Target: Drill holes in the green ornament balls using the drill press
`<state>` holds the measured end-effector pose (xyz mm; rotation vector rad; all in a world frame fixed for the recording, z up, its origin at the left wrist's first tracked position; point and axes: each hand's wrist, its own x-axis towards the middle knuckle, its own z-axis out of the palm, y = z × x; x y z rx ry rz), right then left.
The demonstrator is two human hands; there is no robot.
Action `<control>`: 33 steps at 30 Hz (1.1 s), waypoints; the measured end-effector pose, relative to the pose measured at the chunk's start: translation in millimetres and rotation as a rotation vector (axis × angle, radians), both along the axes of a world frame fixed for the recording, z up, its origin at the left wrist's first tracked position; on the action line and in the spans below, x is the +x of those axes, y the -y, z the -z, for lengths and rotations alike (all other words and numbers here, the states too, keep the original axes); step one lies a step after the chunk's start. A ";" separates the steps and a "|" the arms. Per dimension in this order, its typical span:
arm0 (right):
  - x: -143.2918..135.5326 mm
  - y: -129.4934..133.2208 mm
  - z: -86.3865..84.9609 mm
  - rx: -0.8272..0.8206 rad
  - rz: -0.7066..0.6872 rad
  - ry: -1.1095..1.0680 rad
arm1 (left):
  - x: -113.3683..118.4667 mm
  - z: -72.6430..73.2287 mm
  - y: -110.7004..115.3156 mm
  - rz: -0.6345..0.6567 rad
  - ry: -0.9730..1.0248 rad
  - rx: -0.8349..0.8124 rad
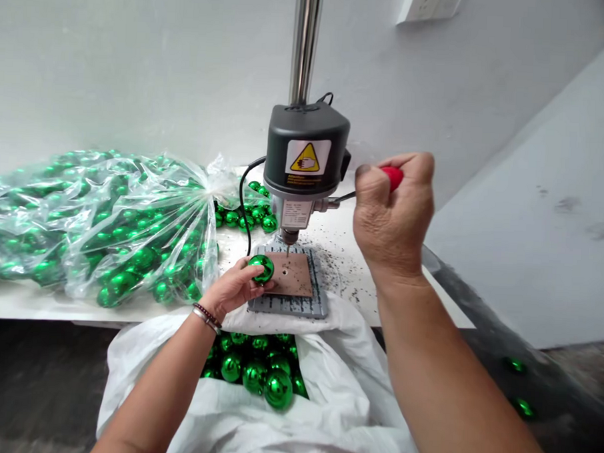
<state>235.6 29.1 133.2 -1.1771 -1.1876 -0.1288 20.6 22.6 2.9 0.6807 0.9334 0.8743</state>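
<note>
Between the thumb and fingers of my left hand is a shiny green ball ornament. It is at the left side of a brown board with a small hole, which lies on the slotted grey base of a drill press. The drill bit points down above the board, to the right of the ornament. My right hand is wrapped round the red-knobbed feed lever at the press's right side.
A tied clear plastic bag of green ornaments lies on the white table at left. More loose ornaments sit behind the press. In front, an open white sack holds several. Dark shavings surround the base; two ornaments lie on the floor at right.
</note>
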 end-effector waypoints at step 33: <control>-1.5 -9.1 -40.4 -0.313 0.001 0.001 | 46.4 0.5 -16.5 -0.050 -0.991 0.490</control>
